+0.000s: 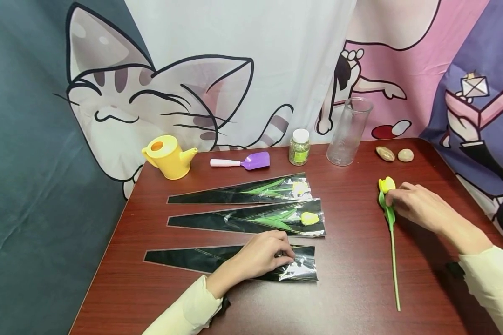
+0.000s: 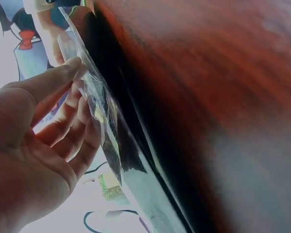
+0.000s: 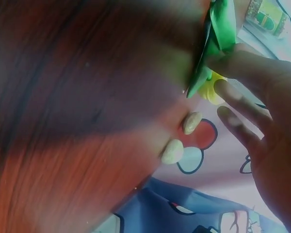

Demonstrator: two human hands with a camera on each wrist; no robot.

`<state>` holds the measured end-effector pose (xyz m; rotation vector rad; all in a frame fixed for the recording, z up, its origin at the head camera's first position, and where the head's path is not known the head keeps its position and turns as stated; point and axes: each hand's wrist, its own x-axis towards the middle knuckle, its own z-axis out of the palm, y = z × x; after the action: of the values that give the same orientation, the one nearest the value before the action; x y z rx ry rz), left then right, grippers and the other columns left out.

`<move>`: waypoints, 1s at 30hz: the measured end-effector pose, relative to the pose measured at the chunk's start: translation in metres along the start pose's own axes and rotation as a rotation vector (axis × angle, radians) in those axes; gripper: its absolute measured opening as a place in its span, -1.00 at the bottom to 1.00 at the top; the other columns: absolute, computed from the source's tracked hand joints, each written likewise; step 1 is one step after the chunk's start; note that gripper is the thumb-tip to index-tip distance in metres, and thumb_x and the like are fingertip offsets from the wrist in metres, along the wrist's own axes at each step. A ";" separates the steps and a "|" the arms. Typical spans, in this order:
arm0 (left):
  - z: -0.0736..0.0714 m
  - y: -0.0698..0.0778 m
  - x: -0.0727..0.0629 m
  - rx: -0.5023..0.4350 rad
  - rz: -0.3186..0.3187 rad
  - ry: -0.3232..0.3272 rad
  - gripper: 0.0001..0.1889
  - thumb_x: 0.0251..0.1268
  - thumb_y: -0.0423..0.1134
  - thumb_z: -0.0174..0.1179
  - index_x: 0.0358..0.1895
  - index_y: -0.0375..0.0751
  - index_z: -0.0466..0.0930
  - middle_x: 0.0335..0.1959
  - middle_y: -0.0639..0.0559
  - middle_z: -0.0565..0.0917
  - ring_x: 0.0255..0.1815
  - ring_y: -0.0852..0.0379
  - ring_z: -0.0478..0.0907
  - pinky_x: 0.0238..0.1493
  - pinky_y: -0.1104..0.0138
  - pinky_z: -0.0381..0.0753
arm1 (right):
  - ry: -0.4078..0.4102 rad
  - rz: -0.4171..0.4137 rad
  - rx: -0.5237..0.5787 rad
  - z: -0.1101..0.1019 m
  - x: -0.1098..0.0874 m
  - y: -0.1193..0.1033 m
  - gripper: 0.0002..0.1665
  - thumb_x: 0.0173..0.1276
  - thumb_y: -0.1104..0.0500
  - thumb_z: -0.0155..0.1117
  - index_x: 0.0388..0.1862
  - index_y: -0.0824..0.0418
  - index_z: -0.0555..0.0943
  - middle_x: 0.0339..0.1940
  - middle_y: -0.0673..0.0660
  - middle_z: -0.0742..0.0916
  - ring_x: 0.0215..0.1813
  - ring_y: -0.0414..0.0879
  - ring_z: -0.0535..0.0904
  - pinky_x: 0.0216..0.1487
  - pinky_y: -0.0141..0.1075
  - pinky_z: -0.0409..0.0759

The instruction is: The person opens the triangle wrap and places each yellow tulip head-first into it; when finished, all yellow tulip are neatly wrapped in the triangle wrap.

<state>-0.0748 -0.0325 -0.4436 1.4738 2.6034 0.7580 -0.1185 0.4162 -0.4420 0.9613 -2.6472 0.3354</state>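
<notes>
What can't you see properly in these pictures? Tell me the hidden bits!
- Head view: part of the front wrapper, hidden under the left hand.
- Head view: any words on the jar label, too small to read.
- Right wrist view: the end of the loose tulip's stem, cut off by the top edge.

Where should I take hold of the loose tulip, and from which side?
Probably pinch the tulip just below its bloom, from the right, where the right hand is: the bloom is bulky, while the long, straight stem then stays free toward the near edge.
</notes>
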 end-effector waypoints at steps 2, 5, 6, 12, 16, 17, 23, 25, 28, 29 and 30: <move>0.000 0.000 0.000 0.002 0.003 -0.004 -0.94 0.24 -0.11 0.37 -0.26 0.09 0.78 -0.29 0.37 0.54 -0.24 0.46 0.45 -0.25 0.57 0.42 | 0.004 -0.022 -0.003 -0.001 0.001 0.001 -0.50 -0.27 0.42 0.47 -0.39 -0.09 0.60 -0.43 -0.16 0.53 -0.39 -0.20 0.43 -0.43 -0.25 0.39; -0.001 0.000 0.000 0.010 0.009 -0.011 -0.94 0.24 -0.11 0.37 -0.26 0.09 0.78 -0.29 0.36 0.54 -0.23 0.45 0.46 -0.23 0.56 0.42 | 0.021 -0.072 -0.030 0.000 0.004 0.003 -0.61 -0.19 0.39 0.43 -0.37 0.00 0.66 -0.37 -0.10 0.62 -0.29 -0.13 0.46 -0.35 -0.22 0.35; -0.001 0.000 0.000 0.014 0.010 -0.012 -0.94 0.24 -0.11 0.37 -0.26 0.09 0.78 -0.29 0.36 0.54 -0.23 0.45 0.46 -0.23 0.56 0.42 | 0.028 -0.090 -0.041 0.000 0.005 0.004 -0.64 -0.17 0.38 0.42 -0.35 0.03 0.68 -0.35 -0.07 0.65 -0.26 -0.09 0.47 -0.33 -0.20 0.33; 0.000 0.001 0.000 0.022 0.010 -0.022 -0.95 0.24 -0.10 0.37 -0.27 0.11 0.78 -0.30 0.37 0.53 -0.24 0.45 0.45 -0.25 0.56 0.41 | 0.043 -0.154 -0.094 0.004 0.010 0.011 -0.78 -0.04 0.32 0.36 -0.35 0.13 0.75 -0.30 0.05 0.68 -0.20 0.05 0.46 -0.33 -0.14 0.29; 0.000 0.001 0.000 0.022 0.013 -0.024 -0.94 0.24 -0.09 0.37 -0.26 0.12 0.78 -0.30 0.38 0.54 -0.24 0.46 0.45 -0.24 0.57 0.41 | 0.037 -0.194 -0.108 0.005 0.011 0.014 -0.77 -0.06 0.35 0.31 -0.38 0.14 0.75 -0.28 0.10 0.66 -0.18 0.11 0.47 -0.33 -0.10 0.31; 0.000 0.001 0.000 0.021 0.015 -0.024 -0.94 0.24 -0.09 0.37 -0.26 0.12 0.78 -0.31 0.37 0.54 -0.24 0.46 0.45 -0.24 0.56 0.42 | 0.034 -0.203 -0.111 0.005 0.011 0.015 -0.77 -0.07 0.36 0.31 -0.39 0.14 0.74 -0.28 0.12 0.66 -0.18 0.12 0.47 -0.33 -0.09 0.32; 0.000 0.000 0.001 0.014 0.017 -0.037 -0.94 0.25 -0.09 0.36 -0.26 0.11 0.77 -0.30 0.37 0.54 -0.24 0.45 0.46 -0.22 0.55 0.43 | 0.006 -0.233 -0.112 0.004 0.006 0.015 -0.73 -0.16 0.29 0.37 -0.36 0.14 0.74 -0.25 0.12 0.65 -0.18 0.12 0.48 -0.36 -0.08 0.35; -0.001 0.000 0.001 0.016 0.017 -0.039 -0.94 0.25 -0.10 0.36 -0.26 0.11 0.77 -0.30 0.36 0.54 -0.24 0.45 0.46 -0.22 0.55 0.43 | 0.005 -0.239 -0.110 0.003 0.005 0.015 -0.75 -0.13 0.20 0.35 -0.36 0.12 0.74 -0.25 0.12 0.65 -0.19 0.12 0.48 -0.36 -0.08 0.35; -0.001 0.000 0.001 0.019 0.019 -0.037 -0.94 0.25 -0.09 0.36 -0.26 0.11 0.77 -0.30 0.36 0.54 -0.23 0.45 0.46 -0.22 0.55 0.43 | 0.024 -0.245 -0.103 0.000 0.004 0.014 -0.79 -0.01 0.09 0.25 -0.38 0.08 0.73 -0.27 0.11 0.64 -0.22 0.12 0.48 -0.38 -0.08 0.33; 0.000 0.000 0.001 0.019 0.020 -0.037 -0.94 0.25 -0.09 0.36 -0.26 0.11 0.77 -0.30 0.36 0.54 -0.23 0.45 0.46 -0.21 0.55 0.43 | 0.032 -0.246 -0.101 -0.002 0.004 0.013 -0.77 0.07 0.04 0.20 -0.39 0.07 0.73 -0.27 0.10 0.63 -0.23 0.11 0.47 -0.39 -0.09 0.32; 0.000 0.000 0.001 0.018 0.021 -0.037 -0.94 0.25 -0.09 0.36 -0.26 0.11 0.77 -0.30 0.36 0.54 -0.23 0.45 0.46 -0.21 0.55 0.43 | 0.041 -0.244 -0.098 -0.004 0.004 0.011 -0.75 0.16 0.00 0.15 -0.39 0.06 0.73 -0.28 0.09 0.63 -0.23 0.10 0.47 -0.39 -0.10 0.31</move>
<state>-0.0756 -0.0317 -0.4433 1.5069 2.5789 0.7043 -0.1274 0.4232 -0.4381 1.2137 -2.4490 0.1661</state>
